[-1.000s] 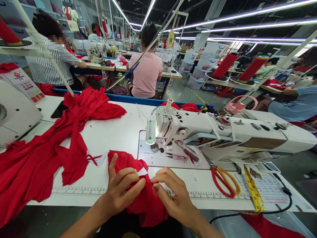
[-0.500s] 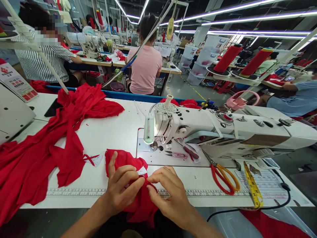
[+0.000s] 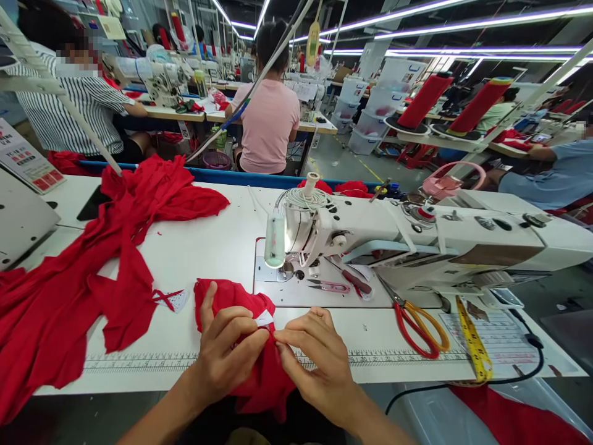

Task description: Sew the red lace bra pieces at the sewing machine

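Observation:
My left hand (image 3: 227, 352) and my right hand (image 3: 315, 364) meet at the near edge of the white table (image 3: 217, 247). Both pinch a small piece of red fabric (image 3: 231, 300) that drapes over the table edge toward my lap. A small white label (image 3: 265, 319) shows on the fabric just above my fingertips. The white sewing machine (image 3: 417, 238) stands just beyond, with its needle area (image 3: 290, 269) a short way past the fabric.
A large heap of red fabric (image 3: 92, 259) covers the left of the table. Red-handled scissors (image 3: 419, 330), small thread snips (image 3: 331, 286) and a yellow tape measure (image 3: 472, 340) lie right of my hands. Other people sit at machines behind, one in a pink shirt (image 3: 271, 123).
My hands and the red piece have stayed almost in place, with the fingertips drawn closer together on the fabric. The camera has tilted slightly.

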### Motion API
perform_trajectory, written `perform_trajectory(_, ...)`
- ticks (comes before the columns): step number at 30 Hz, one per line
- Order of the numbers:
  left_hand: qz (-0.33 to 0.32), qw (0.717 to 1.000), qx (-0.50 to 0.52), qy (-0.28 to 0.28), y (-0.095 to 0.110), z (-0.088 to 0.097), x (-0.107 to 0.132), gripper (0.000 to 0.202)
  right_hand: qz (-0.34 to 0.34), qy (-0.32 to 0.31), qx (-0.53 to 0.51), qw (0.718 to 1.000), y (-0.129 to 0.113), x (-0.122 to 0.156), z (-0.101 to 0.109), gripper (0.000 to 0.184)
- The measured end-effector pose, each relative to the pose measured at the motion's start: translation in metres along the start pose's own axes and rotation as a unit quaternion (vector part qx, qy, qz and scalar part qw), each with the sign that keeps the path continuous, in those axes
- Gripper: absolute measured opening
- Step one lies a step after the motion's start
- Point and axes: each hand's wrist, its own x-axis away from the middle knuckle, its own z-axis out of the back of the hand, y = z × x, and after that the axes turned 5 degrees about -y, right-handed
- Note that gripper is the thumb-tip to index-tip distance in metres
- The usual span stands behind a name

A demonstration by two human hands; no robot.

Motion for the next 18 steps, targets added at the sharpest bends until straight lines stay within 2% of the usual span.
perform_trajectory(10,-0.003,0.999,0.031,-0.012,0.001,-0.001,-0.004,0.024,0.058,-0.011,0.087,0.994,0.005,0.008,-0.001,0.034)
perform_trajectory(12,0.009,0.998,0.057,-0.020,-0.001,0.000,-0.007,0.020,0.021,-0.009,0.051,0.998,0.004,0.009,-0.003,0.033)
perform_trajectory(14,0.034,0.995,0.082,-0.038,-0.005,0.003,-0.012,0.017,-0.056,-0.033,-0.030,0.997,0.002,0.009,-0.006,0.034)
perform_trajectory(16,0.058,0.990,0.103,-0.074,-0.011,0.009,-0.018,0.016,-0.127,-0.073,-0.109,0.983,0.001,0.009,-0.009,0.035)
perform_trajectory(18,0.078,0.982,0.119,-0.127,-0.018,0.017,-0.026,0.016,-0.162,-0.092,-0.148,0.971,0.001,0.008,-0.009,0.030)
